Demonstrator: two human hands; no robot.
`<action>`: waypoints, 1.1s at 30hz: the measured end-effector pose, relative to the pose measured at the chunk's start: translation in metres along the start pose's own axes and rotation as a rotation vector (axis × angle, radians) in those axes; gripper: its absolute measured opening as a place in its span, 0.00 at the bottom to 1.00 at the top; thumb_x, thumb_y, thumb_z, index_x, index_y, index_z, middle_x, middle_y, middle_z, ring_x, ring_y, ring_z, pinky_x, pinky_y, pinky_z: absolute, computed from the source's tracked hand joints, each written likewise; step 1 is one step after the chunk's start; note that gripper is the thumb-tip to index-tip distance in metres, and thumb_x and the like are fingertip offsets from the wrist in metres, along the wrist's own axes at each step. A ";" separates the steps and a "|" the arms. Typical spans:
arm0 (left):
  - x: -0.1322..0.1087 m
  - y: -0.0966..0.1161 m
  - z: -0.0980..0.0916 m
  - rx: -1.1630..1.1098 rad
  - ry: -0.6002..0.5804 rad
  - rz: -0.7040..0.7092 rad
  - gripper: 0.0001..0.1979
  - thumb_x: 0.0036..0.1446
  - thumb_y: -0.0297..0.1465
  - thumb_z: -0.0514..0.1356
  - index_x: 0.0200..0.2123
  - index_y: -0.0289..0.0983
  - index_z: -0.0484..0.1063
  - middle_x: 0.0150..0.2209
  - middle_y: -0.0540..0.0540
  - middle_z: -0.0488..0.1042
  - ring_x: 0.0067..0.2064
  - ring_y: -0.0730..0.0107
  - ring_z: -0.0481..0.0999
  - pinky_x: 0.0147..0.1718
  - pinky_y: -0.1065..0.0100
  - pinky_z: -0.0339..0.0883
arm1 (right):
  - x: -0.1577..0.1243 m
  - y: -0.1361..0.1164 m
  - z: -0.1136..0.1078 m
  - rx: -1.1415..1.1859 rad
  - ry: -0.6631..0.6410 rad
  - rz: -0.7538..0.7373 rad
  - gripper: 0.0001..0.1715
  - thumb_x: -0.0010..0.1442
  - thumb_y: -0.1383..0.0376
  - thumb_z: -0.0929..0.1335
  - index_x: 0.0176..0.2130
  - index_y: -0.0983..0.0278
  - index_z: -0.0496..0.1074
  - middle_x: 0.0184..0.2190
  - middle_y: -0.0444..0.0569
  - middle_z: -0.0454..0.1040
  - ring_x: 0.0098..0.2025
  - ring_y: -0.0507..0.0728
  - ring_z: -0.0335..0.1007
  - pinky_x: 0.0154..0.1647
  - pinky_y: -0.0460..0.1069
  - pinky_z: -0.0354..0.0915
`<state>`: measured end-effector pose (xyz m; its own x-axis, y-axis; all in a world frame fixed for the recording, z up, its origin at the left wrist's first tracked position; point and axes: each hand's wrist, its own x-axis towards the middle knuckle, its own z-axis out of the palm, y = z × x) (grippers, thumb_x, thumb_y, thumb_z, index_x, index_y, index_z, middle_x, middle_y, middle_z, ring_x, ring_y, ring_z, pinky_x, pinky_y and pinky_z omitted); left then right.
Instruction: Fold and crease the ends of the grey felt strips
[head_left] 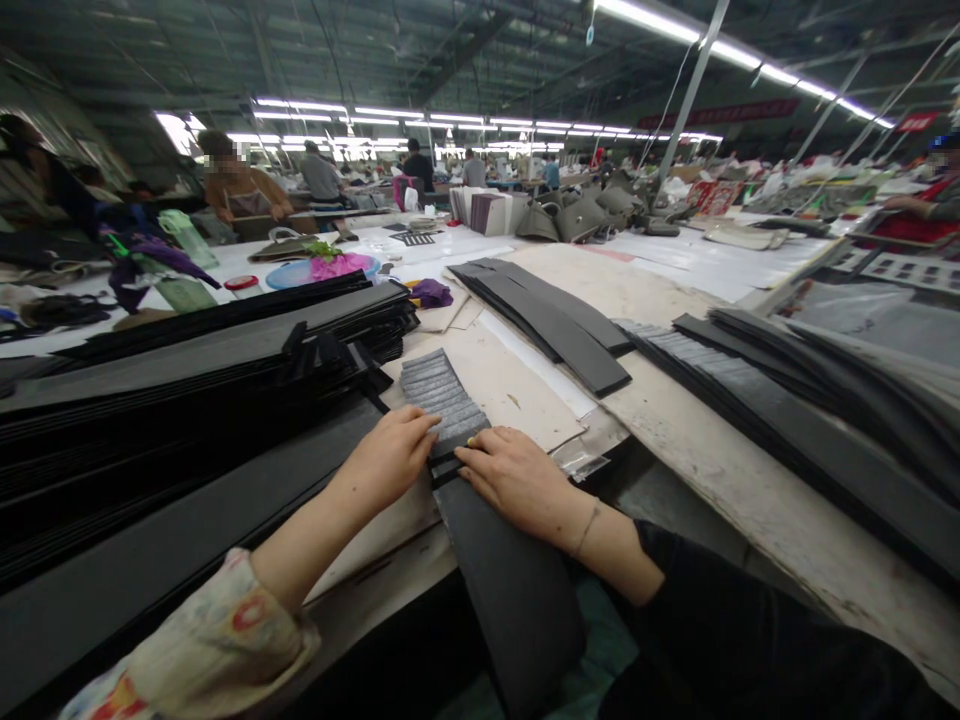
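Note:
A long dark grey strip (517,600) runs from the table edge down toward my lap. Its far end meets a fanned row of overlapping grey strip ends (444,392) lying on the board. My left hand (394,455) is closed at the left edge of this row, fingertips pinched near a narrow black band (444,466) that crosses the strip. Palm down, my right hand (517,480) rests on the strip from the right, its fingers stretched out over the band. A small yellowish spot shows by its fingertips. The undersides of both hands are hidden.
Tall piles of black strips (187,400) fill the left side. More grey strips (551,315) lie ahead, and another fanned stack (750,390) is at the right. Behind are a blue basin (292,274), a green bottle (186,237) and co-workers at tables.

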<state>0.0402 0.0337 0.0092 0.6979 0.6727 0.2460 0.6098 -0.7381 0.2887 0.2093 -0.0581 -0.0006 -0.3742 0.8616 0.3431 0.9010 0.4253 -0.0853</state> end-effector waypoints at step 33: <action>0.041 0.010 0.011 -0.541 -0.420 -0.177 0.14 0.44 0.34 0.56 0.35 0.34 0.68 0.32 0.50 0.73 0.36 0.65 0.71 0.38 0.65 0.64 | -0.015 -0.006 0.001 0.085 0.081 0.052 0.14 0.61 0.64 0.59 0.43 0.66 0.67 0.37 0.51 0.69 0.44 0.57 0.61 0.48 0.54 0.57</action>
<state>0.0791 0.0535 0.0119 0.7579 0.6231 -0.1933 0.5312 -0.4173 0.7373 0.2095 -0.0735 -0.0067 -0.3053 0.8595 0.4100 0.8958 0.4052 -0.1824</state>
